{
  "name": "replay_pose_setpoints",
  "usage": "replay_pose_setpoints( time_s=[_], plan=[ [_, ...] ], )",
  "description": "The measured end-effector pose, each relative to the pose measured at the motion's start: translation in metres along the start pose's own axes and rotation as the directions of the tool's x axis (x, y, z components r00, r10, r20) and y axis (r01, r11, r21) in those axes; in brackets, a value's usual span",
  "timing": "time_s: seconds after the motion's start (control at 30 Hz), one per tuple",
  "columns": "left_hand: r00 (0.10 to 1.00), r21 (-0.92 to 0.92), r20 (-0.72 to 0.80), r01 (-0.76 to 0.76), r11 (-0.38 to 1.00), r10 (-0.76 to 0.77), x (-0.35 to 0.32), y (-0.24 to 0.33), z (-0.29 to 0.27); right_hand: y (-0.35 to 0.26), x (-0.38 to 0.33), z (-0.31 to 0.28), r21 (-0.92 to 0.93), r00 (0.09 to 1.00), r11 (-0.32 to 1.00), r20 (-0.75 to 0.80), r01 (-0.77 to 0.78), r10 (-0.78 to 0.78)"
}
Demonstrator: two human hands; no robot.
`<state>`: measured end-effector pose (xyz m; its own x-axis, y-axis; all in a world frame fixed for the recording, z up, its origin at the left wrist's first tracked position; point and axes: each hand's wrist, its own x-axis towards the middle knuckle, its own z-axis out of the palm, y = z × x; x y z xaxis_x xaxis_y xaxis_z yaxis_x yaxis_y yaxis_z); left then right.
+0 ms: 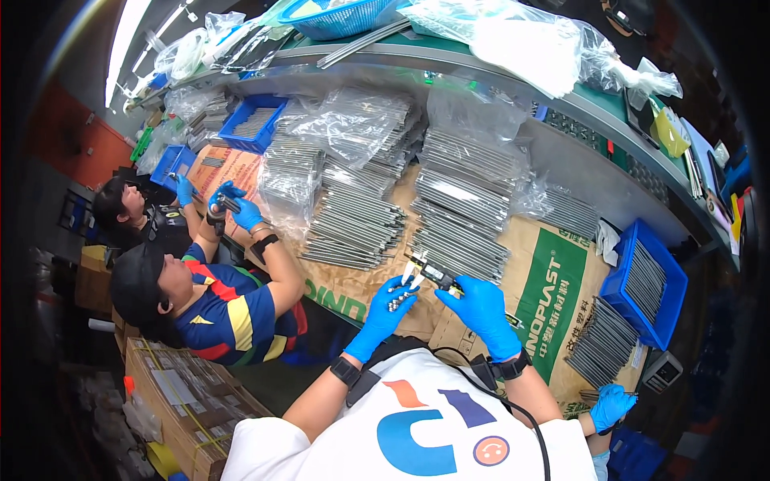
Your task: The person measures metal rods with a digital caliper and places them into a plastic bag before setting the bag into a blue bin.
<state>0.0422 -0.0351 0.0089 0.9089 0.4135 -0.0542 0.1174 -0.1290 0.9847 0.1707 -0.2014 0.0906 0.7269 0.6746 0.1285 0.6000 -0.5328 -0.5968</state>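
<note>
My left hand (382, 319) is curled, its fingers pinching a few rods (396, 301) whose ends point up past the fingertips. My right hand (484, 317) grips the caliper (433, 274), thumb and fingers closed around its body, so its jaws reach over to my left fingertips, right at the rods; I cannot tell whether they touch one. Just beyond my fingers lie two stacks, the left stack (357, 228) and the right stack (461, 212), on brown paper (525, 247). Well right of my right fingers stands a blue bin (672, 301), more rods inside. Far left of my fingers, a co-worker's gloved hands (248, 215) hold something dark.
</note>
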Motion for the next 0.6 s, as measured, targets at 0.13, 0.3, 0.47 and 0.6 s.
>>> replay_pose_setpoints(
  time_s=[0.13, 0.3, 0.47, 0.6],
  plan=[
    [0.999, -0.025, -0.021, 0.034, 0.999, -0.035, 0.002, 0.007, -0.001, 0.006, -0.009, 0.001, -0.015, 0.997, 0.999, 0.067, -0.045, 0.046],
    [0.998, -0.072, -0.018, 0.059, 0.996, -0.060, 0.003, 0.015, 0.002, 0.010, -0.013, 0.003, 0.001, 0.998, 1.000, 0.064, -0.030, 0.030],
    [0.995, 0.122, -0.005, -0.101, 0.987, 0.103, 0.003, -0.003, 0.000, 0.006, -0.014, -0.005, 0.003, 0.993, 0.998, 0.101, -0.067, 0.067],
    [0.997, 0.131, 0.015, -0.081, 0.988, 0.080, 0.002, -0.002, 0.002, 0.004, -0.015, -0.013, -0.009, 0.989, 0.995, 0.116, -0.095, 0.096]
  ],
)
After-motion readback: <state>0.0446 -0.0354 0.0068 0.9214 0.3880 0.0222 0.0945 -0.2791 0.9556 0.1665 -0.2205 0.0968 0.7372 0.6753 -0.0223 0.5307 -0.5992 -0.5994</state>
